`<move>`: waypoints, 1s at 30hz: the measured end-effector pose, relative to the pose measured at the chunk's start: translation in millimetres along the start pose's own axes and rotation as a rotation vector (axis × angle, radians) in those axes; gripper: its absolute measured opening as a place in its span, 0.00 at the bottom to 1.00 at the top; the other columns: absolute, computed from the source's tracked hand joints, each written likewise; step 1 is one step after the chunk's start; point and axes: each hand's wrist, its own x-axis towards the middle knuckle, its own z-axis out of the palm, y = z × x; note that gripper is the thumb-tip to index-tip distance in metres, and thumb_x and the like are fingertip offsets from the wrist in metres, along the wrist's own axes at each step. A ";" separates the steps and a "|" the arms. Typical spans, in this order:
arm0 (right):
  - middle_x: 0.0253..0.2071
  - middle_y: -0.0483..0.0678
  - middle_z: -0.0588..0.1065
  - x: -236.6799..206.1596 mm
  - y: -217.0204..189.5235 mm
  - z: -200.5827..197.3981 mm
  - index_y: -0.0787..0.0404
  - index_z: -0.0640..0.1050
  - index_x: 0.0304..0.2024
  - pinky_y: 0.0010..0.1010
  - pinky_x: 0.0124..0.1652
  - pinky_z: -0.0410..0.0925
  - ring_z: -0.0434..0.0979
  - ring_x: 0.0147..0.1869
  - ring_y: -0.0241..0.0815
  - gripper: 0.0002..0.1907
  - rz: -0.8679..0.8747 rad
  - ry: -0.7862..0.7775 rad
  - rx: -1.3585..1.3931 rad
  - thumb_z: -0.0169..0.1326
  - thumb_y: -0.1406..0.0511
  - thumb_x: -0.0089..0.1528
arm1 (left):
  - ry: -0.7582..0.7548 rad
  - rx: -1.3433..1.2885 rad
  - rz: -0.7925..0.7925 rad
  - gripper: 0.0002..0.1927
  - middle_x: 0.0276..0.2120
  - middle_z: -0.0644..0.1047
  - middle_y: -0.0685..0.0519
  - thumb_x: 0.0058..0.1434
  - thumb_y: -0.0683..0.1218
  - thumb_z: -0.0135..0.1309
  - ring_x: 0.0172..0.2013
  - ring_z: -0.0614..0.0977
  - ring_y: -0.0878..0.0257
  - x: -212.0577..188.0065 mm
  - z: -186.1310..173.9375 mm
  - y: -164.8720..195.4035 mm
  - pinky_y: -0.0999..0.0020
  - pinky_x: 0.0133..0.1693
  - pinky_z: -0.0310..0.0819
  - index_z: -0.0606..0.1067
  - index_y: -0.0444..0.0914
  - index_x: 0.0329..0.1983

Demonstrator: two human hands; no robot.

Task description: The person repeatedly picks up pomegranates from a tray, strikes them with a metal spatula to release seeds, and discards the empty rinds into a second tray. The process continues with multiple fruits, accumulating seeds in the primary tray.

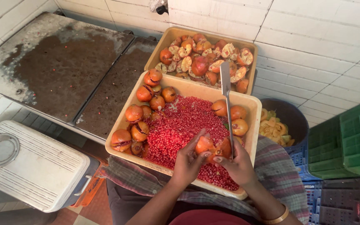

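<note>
Pomegranate (210,146) sits between both hands over the near end of the tan tray (253,109), just above the heap of loose red seeds (180,129). The left hand (187,161) cups the fruit from its left side, fingers curled around the rind with the thumb pressed on top. The right hand (239,166) closes on it from the right, and its fingers are also clamped around the handle of a knife (226,100). The knife's long axis runs away from the person, blade tip pointing toward the far tray of emptied rinds (205,56). Both hands are on the fruit, neither nearer than the other.

Whole and scored pomegranates (135,125) line the tray's left side; a few more (231,113) lie on the right beside the blade. A dark bucket of peel scraps (276,127) stands right of the tray.

How the knife's handle sits in the palm is hidden by the fingers, and whether the held fruit is already split open is hard to make out. The tray's near edge rests on a checked cloth (146,179) across the person's lap.
</note>
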 end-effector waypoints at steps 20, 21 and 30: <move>0.25 0.39 0.66 -3.4 -2.7 -3.6 0.62 0.59 0.73 0.21 0.20 0.61 0.61 0.20 0.25 0.29 0.014 0.164 0.059 0.45 0.64 0.70 | 0.098 -0.072 -0.004 0.32 0.70 0.67 0.40 0.63 0.29 0.53 0.65 0.73 0.57 -5.5 16.3 -21.2 0.63 0.63 0.72 0.62 0.30 0.71; 0.27 0.39 0.66 -2.3 -3.3 -1.7 0.63 0.60 0.73 0.21 0.23 0.61 0.61 0.24 0.25 0.28 -0.040 0.174 0.011 0.46 0.64 0.71 | 0.120 -0.092 -0.027 0.32 0.69 0.68 0.41 0.63 0.29 0.53 0.65 0.74 0.57 -6.1 16.6 -21.1 0.64 0.63 0.73 0.62 0.31 0.71; 0.25 0.42 0.71 -2.7 0.1 -1.4 0.65 0.74 0.54 0.25 0.28 0.61 0.65 0.26 0.28 0.15 -0.065 0.299 -0.389 0.50 0.62 0.69 | 0.141 0.137 0.072 0.34 0.67 0.70 0.42 0.60 0.28 0.57 0.67 0.72 0.56 -4.1 17.4 -19.4 0.60 0.65 0.69 0.63 0.29 0.71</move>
